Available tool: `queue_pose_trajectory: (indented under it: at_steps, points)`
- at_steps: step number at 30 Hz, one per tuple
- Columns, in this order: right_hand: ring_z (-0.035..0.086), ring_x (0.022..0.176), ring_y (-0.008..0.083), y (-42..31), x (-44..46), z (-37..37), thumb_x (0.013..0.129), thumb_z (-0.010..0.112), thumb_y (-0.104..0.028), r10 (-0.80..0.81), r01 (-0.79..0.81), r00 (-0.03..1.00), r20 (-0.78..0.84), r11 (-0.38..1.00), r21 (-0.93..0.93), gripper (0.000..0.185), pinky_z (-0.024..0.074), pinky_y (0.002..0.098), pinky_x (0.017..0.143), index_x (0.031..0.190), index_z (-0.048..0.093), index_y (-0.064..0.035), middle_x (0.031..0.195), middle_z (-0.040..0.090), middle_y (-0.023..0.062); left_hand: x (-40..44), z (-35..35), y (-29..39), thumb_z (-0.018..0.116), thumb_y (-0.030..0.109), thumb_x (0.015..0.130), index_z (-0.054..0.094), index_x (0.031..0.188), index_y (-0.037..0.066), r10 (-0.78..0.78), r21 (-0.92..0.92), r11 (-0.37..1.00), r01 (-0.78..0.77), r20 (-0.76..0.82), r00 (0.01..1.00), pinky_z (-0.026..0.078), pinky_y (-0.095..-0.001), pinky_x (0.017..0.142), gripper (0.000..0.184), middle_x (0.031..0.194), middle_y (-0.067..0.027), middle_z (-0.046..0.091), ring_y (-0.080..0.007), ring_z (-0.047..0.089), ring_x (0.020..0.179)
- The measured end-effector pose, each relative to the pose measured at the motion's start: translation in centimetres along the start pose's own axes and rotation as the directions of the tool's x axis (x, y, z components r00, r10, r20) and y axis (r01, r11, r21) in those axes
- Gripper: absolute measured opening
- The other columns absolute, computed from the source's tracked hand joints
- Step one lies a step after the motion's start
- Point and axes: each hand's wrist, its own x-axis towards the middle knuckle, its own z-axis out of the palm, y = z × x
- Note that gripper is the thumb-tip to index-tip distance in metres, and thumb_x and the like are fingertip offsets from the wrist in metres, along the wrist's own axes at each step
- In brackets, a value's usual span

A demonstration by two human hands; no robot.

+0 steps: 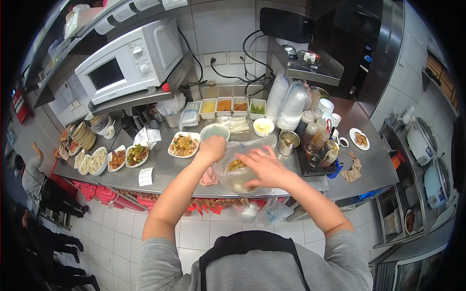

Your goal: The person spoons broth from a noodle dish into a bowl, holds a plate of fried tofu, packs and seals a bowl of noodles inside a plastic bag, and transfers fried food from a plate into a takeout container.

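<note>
My left hand (212, 149) is closed at the near rim of a pale green bowl (214, 130); what its fingers hold, if anything, is hidden. My right hand (264, 167) has its fingers spread over a clear plastic bag (227, 180). Food (236, 165) shows inside the bag, beneath the fingers. To the left of the green bowl sits a white square bowl of mixed food (184, 144). A pink cloth (209, 177) lies between my forearms, beside the bag.
Filled dishes (137, 154) and a receipt (145, 176) are on the left. Ingredient trays (224, 105), a metal pot (288, 142) and a bottle rack (310, 167) stand behind and right. A microwave (131, 60) hangs over the counter (116, 180). Other people (36, 179) are far left.
</note>
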Motion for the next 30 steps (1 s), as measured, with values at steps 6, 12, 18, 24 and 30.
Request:
queue_pose_trajectory:
  at_steps: [6,12,18,24,30]
  points:
    - [0.06,0.084,0.0224,8.6,-4.2,-1.6,0.073,0.066,-0.023,0.085,-0.045,0.958,0.275,0.988,-0.149,0.014,0.0308,0.0489,0.098,0.075,0.065,-0.0099,0.074,0.061,0.0055,2.7,0.2,1.2,0.058,0.02,0.08,0.067,0.08,-0.001,0.028,-0.144,0.987,-0.074,-0.298,0.954,0.051,-0.0412,0.069,0.022,0.073,-0.0189,0.064,-0.0297,0.065,0.072]
    - [0.059,0.081,0.0234,9.6,-4.3,-7.0,0.075,0.065,-0.015,-0.063,0.038,0.987,0.146,0.985,0.17,0.008,0.0349,0.0446,0.092,0.076,0.062,-0.0071,0.075,0.061,0.0065,-0.3,-4.4,-1.3,0.057,0.02,0.075,0.066,0.065,0.0,0.023,-0.332,0.942,-0.041,-0.059,0.998,0.05,-0.035,0.062,0.024,0.053,-0.0131,0.06,-0.0234,0.062,0.053]
    - [0.06,0.073,0.0275,21.1,-6.1,-10.2,0.078,0.064,-0.012,0.393,-0.3,0.843,-0.368,0.91,0.285,0.013,0.0466,0.0344,0.068,0.082,0.064,0.0006,0.079,0.063,0.0134,-4.2,-8.4,3.7,0.059,0.014,0.079,0.063,0.097,0.003,0.214,-0.144,0.926,-0.35,-0.561,0.799,0.047,-0.0387,0.08,0.022,0.096,-0.0144,0.062,-0.0276,0.06,0.095]
    - [0.05,0.112,0.0328,37.6,-11.6,-3.2,0.069,0.064,-0.009,0.724,-0.609,0.671,0.157,0.66,-0.44,0.055,0.044,0.0454,0.09,0.123,0.051,-0.0156,0.122,0.05,0.0152,-3.2,-5.4,6.6,0.071,0.046,0.065,0.065,0.101,0.015,0.674,0.315,0.729,-0.608,-0.172,0.719,0.024,-0.0545,0.104,0.048,0.134,-0.0078,0.041,-0.0312,0.032,0.128]
    - [0.041,0.12,0.032,38.9,-11.8,-1.6,0.069,0.067,-0.023,0.737,-0.602,0.613,0.285,0.669,-0.436,0.056,0.0372,0.052,0.096,0.123,0.051,-0.0199,0.126,0.047,0.0118,2.6,-2.7,4.9,0.07,0.025,0.069,0.065,0.078,0.008,0.704,0.065,0.704,-0.708,0.074,0.707,0.045,-0.0434,0.071,0.02,0.085,-0.0095,0.062,-0.0293,0.059,0.085]
